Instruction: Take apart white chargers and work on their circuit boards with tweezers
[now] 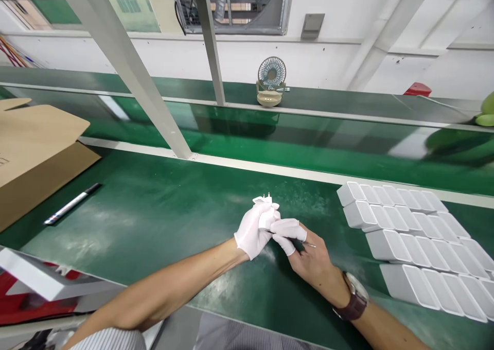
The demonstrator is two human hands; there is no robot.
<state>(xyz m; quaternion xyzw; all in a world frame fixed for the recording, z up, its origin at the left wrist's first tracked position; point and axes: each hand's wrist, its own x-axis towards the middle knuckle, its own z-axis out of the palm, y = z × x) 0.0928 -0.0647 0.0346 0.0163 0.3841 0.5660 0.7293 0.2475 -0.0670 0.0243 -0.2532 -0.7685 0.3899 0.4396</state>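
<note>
My left hand (252, 230), in a white glove, is closed around a small white power plug (267, 199) whose two metal pins point away from me. My right hand (304, 249) wears white finger cots and a wristwatch. Its thumb and fingers pinch a thin metal tool (310, 245), and only its back end shows beside the palm. The fingertips meet the near side of the plug at my left hand. What the tool's front end touches is hidden.
On the right of the green bench (185, 206) stand rows of white plastic cases (389, 244). A marker pen (72, 204) and an open cardboard box (42, 149) lie left. A slanted post (131, 72) rises behind, and a small fan (271, 81) stands on the back ledge.
</note>
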